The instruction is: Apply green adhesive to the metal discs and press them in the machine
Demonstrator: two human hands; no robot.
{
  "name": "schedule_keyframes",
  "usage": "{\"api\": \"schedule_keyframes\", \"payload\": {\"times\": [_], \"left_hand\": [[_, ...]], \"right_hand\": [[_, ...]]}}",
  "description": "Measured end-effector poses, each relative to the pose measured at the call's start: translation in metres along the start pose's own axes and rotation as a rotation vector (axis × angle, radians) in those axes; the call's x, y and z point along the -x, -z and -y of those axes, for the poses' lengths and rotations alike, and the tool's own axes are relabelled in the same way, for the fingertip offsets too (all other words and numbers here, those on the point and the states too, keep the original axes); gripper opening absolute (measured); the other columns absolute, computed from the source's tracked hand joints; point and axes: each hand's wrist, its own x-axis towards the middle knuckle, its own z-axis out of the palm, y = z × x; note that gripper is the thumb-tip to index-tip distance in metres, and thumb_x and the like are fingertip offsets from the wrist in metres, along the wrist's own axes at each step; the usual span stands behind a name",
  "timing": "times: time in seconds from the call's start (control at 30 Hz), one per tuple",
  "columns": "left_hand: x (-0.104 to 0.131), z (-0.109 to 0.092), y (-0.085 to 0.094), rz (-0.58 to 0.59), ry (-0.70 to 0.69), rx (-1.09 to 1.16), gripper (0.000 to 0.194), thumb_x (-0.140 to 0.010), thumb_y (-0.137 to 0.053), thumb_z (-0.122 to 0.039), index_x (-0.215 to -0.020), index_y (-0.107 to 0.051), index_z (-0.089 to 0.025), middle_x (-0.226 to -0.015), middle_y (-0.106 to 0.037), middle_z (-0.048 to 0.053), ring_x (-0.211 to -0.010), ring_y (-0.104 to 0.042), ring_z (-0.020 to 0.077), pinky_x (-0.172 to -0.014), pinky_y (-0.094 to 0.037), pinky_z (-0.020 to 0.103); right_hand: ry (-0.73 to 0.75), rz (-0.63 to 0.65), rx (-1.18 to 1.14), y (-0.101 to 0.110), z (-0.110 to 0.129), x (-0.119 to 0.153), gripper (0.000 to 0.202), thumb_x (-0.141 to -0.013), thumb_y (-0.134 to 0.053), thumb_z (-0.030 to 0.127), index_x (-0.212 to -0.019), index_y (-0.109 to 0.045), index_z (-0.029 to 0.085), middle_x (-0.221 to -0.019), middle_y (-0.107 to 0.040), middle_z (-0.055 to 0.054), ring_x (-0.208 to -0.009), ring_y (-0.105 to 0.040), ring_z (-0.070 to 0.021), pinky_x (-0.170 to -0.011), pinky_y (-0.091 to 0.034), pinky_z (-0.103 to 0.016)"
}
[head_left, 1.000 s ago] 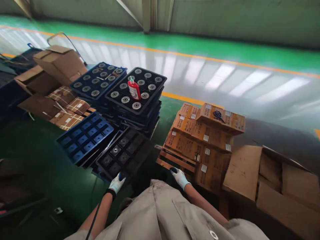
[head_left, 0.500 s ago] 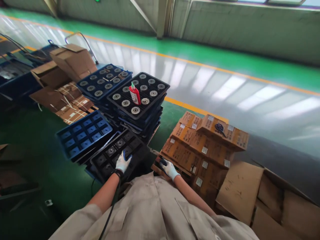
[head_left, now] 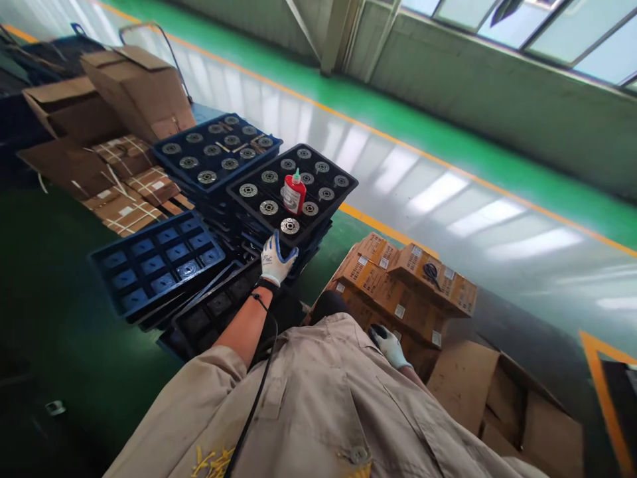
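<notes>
Your left hand (head_left: pixel 277 259), in a white glove with blue print that is too small to read, reaches up to the near edge of the top black tray (head_left: pixel 293 192) on the tray stack. Fingers are spread apart, thumb out; whether they touch the rim or stop just short cannot be told. The tray holds round metal discs in its pockets, and a red bottle (head_left: pixel 294 193) with a pale green tip stands upright among them; its white label is illegible.

Your right hand (head_left: pixel 389 344), also gloved, sits low beside your jacket, partly hidden by the cloth; its fingers look loosely curled, grip unclear, holding nothing visible.

Just beyond it are brown cartons (head_left: pixel 398 292) with white stickers and dark print, blurred past reading. A blue tray (head_left: pixel 154 262) lies left of the stack on the green floor (head_left: pixel 60 318). A black cable runs along your left forearm, its lower end hidden.
</notes>
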Motion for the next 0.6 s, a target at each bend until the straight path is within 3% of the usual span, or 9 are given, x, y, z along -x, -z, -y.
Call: {"api": "schedule_keyframes", "payload": {"times": [0.1, 0.23, 0.4, 0.5, 0.6], "left_hand": [[0.007, 0.001, 0.004, 0.160, -0.045, -0.188, 0.084, -0.086, -0.076, -0.045, -0.157, -0.046, -0.011, -0.158, -0.047, 0.022, -0.153, -0.035, 0.0415, -0.126, -0.030, 0.056], [0.009, -0.001, 0.003, 0.312, -0.115, -0.322, 0.074, -0.092, -0.068, -0.044, -0.156, -0.050, -0.013, -0.160, -0.046, 0.019, -0.154, -0.033, 0.0406, -0.126, -0.030, 0.056], [0.010, -0.008, 0.000, 0.349, -0.107, -0.359, 0.063, -0.094, -0.063, -0.036, -0.151, -0.055, -0.010, -0.159, -0.048, 0.019, -0.150, -0.040, 0.0383, -0.126, -0.031, 0.053], [0.013, -0.012, 0.001, 0.338, -0.071, -0.376, 0.058, -0.093, -0.064, -0.034, -0.146, -0.060, -0.011, -0.155, -0.053, 0.018, -0.148, -0.043, 0.0368, -0.125, -0.033, 0.051], [0.016, -0.014, 0.004, 0.325, -0.004, -0.366, 0.055, -0.089, -0.069, -0.033, -0.141, -0.065, -0.015, -0.147, -0.060, 0.017, -0.144, -0.049, 0.0372, -0.124, -0.037, 0.053]], "right_hand": [[0.117, 0.039, -0.088, -0.009, 0.058, -0.049, 0.062, -0.066, -0.079, 0.056, -0.114, -0.073, 0.017, -0.108, -0.080, -0.016, -0.108, -0.075, -0.0326, -0.103, -0.058, -0.051], [0.356, 0.146, -0.219, -0.042, 0.164, -0.126, 0.085, -0.064, -0.085, 0.056, -0.135, -0.058, 0.017, -0.141, -0.067, -0.017, -0.129, -0.065, -0.0264, -0.110, -0.054, -0.045], [0.689, 0.229, -0.324, -0.112, 0.300, -0.187, 0.092, -0.057, -0.094, 0.048, -0.133, -0.054, 0.016, -0.135, -0.070, -0.015, -0.126, -0.065, -0.0247, -0.119, -0.046, -0.049], [0.682, 0.228, -0.294, -0.152, 0.349, -0.199, 0.092, -0.056, -0.095, 0.040, -0.133, -0.053, 0.012, -0.132, -0.071, -0.016, -0.119, -0.067, -0.0241, -0.117, -0.048, -0.047], [0.674, 0.277, -0.233, -0.169, 0.366, -0.205, 0.071, -0.066, -0.087, 0.033, -0.127, -0.058, 0.011, -0.121, -0.076, -0.014, -0.108, -0.071, -0.0238, -0.110, -0.052, -0.045]]}}
